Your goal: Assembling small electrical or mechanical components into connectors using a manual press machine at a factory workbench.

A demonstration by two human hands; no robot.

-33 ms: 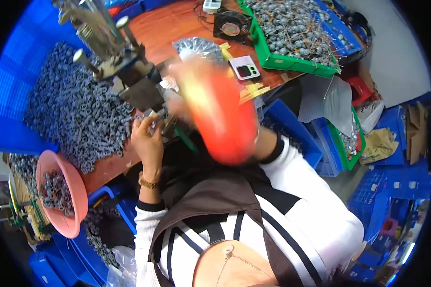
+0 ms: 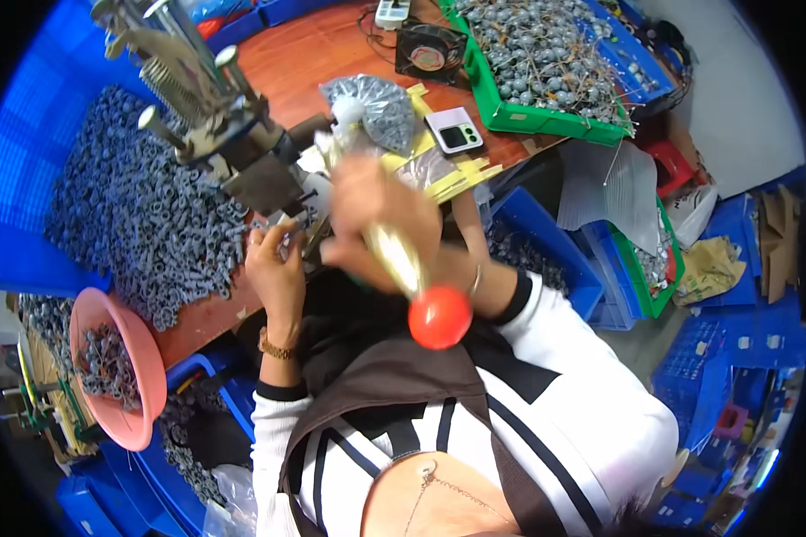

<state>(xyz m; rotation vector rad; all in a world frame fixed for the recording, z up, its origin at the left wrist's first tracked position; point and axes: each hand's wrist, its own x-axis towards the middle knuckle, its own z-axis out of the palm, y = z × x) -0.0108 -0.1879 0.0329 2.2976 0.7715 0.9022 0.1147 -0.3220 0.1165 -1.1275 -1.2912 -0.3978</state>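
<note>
My left hand (image 2: 276, 264) is closed at the bench edge, its fingertips pinched beside the working head of a metal hand press (image 2: 264, 179). What sits between those fingers is too small to make out. My right hand (image 2: 381, 210), smeared by motion, wraps round a gold-coloured press lever (image 2: 392, 255) that ends in a red ball knob (image 2: 440, 318). The knob hangs in front of my dark apron (image 2: 376, 376). A big heap of small grey ring-ended parts (image 2: 152, 206) lies just left of my left hand.
A clear bag of grey parts (image 2: 376, 112), a phone (image 2: 454, 131) and a small black fan (image 2: 431, 51) rest on the wooden bench. A green tray (image 2: 546, 128) of wired grey pieces stands far right. A pink basin (image 2: 145, 376) is at left; blue crates (image 2: 546, 237) stand at right.
The red knob, a large blur before, now looks smaller and lies lower, with the gold lever visible. My right hand has shifted with it; my left hand stays almost in place.
</note>
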